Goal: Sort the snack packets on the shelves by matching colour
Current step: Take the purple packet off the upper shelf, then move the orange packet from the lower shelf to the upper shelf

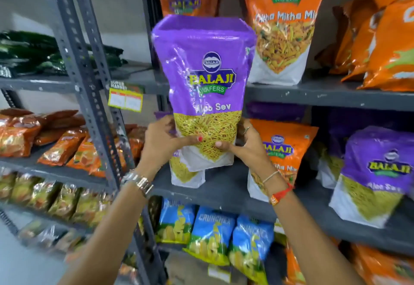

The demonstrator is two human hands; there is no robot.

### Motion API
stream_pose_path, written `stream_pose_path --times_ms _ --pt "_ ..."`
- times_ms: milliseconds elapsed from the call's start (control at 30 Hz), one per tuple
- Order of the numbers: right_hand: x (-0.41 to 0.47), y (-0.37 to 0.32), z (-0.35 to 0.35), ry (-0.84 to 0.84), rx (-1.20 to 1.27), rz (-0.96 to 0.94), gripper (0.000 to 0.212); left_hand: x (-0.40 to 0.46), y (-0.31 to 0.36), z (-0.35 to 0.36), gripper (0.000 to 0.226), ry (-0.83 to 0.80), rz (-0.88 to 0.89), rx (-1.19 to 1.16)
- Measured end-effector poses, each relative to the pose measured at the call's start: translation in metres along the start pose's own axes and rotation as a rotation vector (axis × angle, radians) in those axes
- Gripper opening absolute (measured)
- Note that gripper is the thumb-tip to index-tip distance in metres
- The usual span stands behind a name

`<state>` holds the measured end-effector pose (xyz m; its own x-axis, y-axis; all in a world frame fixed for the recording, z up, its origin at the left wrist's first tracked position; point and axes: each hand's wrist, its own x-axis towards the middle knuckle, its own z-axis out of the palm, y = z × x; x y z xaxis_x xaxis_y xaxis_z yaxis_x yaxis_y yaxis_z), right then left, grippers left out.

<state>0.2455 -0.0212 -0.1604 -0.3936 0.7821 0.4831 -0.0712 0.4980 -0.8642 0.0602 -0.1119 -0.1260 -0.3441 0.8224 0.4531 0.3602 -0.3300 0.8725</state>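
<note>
two hands clamp purple aloo sev pouch (204, 87) at lower corners: left hand (161, 142) and right hand (246, 146), thumbs across front. pouch upright, held clear above middle shelf (224, 191), likely so it can be stood upright. second purple pouch (187, 176) stands directly behind-below; orange mix pouch (282, 148) just right, probable misfit in purple row.

The purple packet (205, 87) reads "BALAJI WAFERS Aloo Sev"; above-right of it, an orange packet (284, 25) reads "BALAJI WAFERS" (flavour partly hidden); below it, blue packets (212, 233) read "CRUNCHEX".
</note>
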Motion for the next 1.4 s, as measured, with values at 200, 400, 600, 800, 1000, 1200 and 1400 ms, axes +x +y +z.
stream_pose_path --times_ms 200,400,600,800,1000,1200,1400 --pt "-0.034 0.075 -0.004 -0.058 -0.049 0.170 0.069 -0.038 -0.087 0.036 0.048 0.141 -0.127 0.004" --pt "-0.050 0.116 -0.003 -0.094 -0.093 0.255 0.073 -0.071 -0.141 0.071 0.052 0.272 -0.192 -0.034" --pt "-0.050 0.150 -0.006 -0.131 -0.072 0.398 0.078 -0.076 -0.162 0.098 0.058 0.324 -0.271 0.160" --pt "-0.038 0.176 -0.010 -0.123 -0.052 0.468 0.081 -0.064 -0.182 0.119 0.056 0.344 -0.363 0.150" --pt "-0.036 0.181 0.001 0.082 -0.044 0.445 0.067 -0.047 -0.187 0.136 0.069 0.359 -0.404 0.265" --pt "-0.061 0.181 -0.001 0.481 -0.223 0.211 0.031 -0.055 -0.192 0.148 0.083 0.395 -0.308 0.032" --pt "-0.075 0.177 -0.045 0.929 -0.468 0.202 0.063 -0.080 -0.188 0.180 0.056 0.298 0.031 0.126"
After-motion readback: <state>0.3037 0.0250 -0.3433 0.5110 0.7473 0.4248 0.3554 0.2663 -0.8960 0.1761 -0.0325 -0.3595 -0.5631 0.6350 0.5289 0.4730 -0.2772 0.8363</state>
